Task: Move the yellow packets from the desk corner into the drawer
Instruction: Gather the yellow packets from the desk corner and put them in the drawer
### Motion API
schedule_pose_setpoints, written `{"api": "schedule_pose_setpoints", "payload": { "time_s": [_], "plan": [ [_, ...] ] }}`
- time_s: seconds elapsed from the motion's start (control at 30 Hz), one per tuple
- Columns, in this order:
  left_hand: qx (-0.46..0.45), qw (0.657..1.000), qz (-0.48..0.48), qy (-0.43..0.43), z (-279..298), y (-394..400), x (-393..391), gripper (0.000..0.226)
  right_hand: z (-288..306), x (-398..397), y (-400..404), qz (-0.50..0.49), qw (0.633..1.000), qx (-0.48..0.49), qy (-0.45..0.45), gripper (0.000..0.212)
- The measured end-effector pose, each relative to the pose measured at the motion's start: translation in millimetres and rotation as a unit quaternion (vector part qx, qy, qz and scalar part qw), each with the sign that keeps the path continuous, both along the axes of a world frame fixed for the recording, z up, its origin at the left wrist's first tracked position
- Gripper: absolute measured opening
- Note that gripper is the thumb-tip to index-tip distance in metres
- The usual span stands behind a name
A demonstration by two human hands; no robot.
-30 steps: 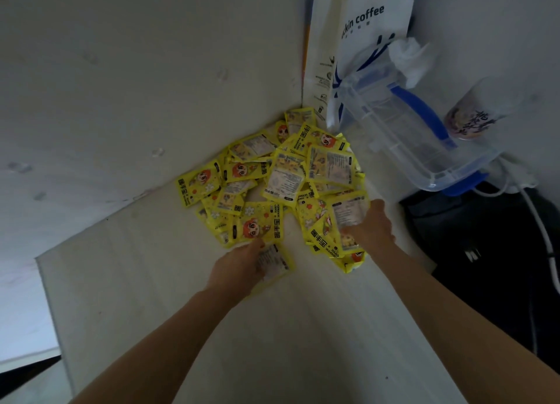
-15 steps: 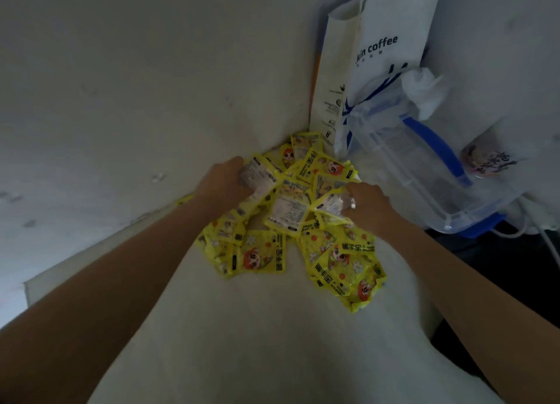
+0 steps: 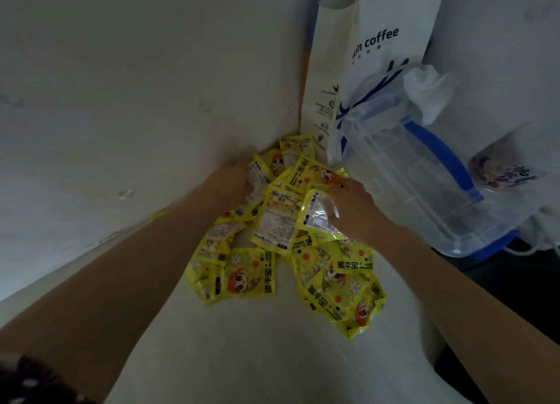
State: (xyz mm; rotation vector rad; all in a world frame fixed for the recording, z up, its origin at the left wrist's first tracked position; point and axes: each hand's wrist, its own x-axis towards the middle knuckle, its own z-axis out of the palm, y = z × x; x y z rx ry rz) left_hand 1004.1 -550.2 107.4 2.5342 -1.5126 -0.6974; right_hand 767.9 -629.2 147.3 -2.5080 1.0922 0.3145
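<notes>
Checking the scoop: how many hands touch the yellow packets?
2. The left hand touches the yellow packets by the wall; the right hand touches them beside the clear box.

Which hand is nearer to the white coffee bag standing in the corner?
Right. The right hand lies on the yellow packets just below and in front of the coffee bag; the left hand is across the pile, against the left wall.

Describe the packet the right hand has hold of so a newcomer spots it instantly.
Find the white coffee bag standing in the desk corner; the yellow packets lie heaped below it. The right hand holds the raised packet, the only one showing a shiny, silvery printed back.
</notes>
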Motion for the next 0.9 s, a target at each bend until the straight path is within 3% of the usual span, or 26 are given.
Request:
{"api": "schedule_pose_setpoints", "payload": {
  "time_s": [0.27, 0.43, 0.6, 0.77, 0.9],
  "plan": [
    [-0.009, 0.998, -0.02, -0.051, 2.1, 26.4, -18.8, 0.031, -8.2, -9.2, 5.6, 0.018, 0.999, -0.028, 0.031, 0.04],
    [-0.068, 0.997, 0.008, -0.043, -0.7, 35.8, -18.1, 0.034, -5.7, -13.9, 10.9, 0.016, 0.998, -0.046, 0.031, 0.039],
    [0.034, 0.996, 0.022, -0.073, -1.0, 25.8, -14.6, 0.044, -4.4, -21.8, 14.3, 0.022, 0.998, -0.055, 0.036, 0.036],
    [0.02, 0.997, 0.037, -0.07, 2.7, 21.6, -11.1, 0.058, -7.1, -27.1, 19.2, 0.025, 0.997, -0.072, 0.015, 0.024],
    [-0.052, 0.997, 0.055, -0.035, 5.4, 30.3, -8.6, 0.039, -4.8, -30.6, 18.2, 0.013, 0.998, -0.056, -0.024, 0.023]
  ]
}}
